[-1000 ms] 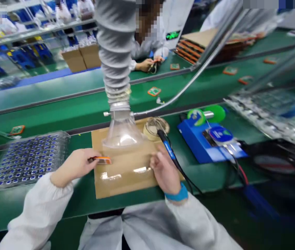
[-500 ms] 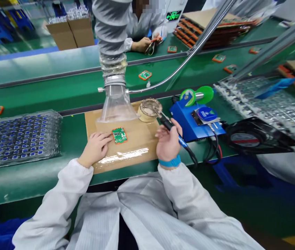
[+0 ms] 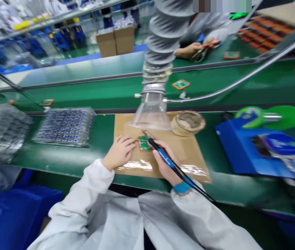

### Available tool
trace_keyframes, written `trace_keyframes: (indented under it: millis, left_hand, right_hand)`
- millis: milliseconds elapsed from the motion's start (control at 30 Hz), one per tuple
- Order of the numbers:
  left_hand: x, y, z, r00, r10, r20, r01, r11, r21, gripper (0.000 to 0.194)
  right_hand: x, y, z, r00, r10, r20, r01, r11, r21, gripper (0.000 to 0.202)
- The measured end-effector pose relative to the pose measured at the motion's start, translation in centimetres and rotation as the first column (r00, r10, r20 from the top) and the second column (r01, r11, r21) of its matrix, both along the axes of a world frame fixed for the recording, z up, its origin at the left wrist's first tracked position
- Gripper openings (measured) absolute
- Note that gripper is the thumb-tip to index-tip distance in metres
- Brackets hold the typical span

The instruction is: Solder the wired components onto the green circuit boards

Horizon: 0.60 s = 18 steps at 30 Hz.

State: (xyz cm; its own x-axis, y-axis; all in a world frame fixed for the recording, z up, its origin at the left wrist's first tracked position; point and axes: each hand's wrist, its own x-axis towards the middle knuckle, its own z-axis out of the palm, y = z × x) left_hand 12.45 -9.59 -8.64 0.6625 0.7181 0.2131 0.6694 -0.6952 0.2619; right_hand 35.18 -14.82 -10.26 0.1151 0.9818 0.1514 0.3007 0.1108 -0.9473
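- Circuit board: the green board with orange edging lies on the film-covered cardboard sheet, which is laid on the worktop. It sits between the two hands, in front of the clear extraction funnel.
- Left hand: palm down, fingers reaching to the board's left edge. Whether this grip pinches the board or merely rests against it cannot be told.
- Right hand: grip closed round the handle of a soldering iron, held much like a pen, cable trailing back over the wrist.
- Iron tip: near the board's far edge. Contact with the board cannot be confirmed.
- Step in hand, as judged: positioning the iron for work on the board, with the left hand apparently steadying it.
- Next move, as judged: calls for a firm left hold and a small, controlled placing of the tip on the intended spot, keeping left fingertips well clear of the hot end.
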Motion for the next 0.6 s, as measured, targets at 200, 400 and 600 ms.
trace_keyframes:
  millis: [200,400,600]
  left_hand:
    - [-6.9,1.2,3.2,0.966,0.257,-0.019,-0.254,0.964,0.076,0.029]
    - [-17.1,11.0,7.2,0.669,0.715,-0.203,-0.679,0.699,0.224,0.036]
    - [-18.6,15.4,8.0,0.629,0.666,-0.401,-0.650,0.733,0.200,0.023]
  right_hand:
    - [0.2,-0.6,-1.4,0.983,-0.014,0.184,0.015,1.000,-0.006,0.042]
    - [0.1,-1.0,-1.2,0.973,0.062,0.221,-0.070,0.997,0.031,0.042]
    - [-0.1,-0.5,-1.2,0.959,0.057,0.279,-0.091,0.990,0.112,0.037]
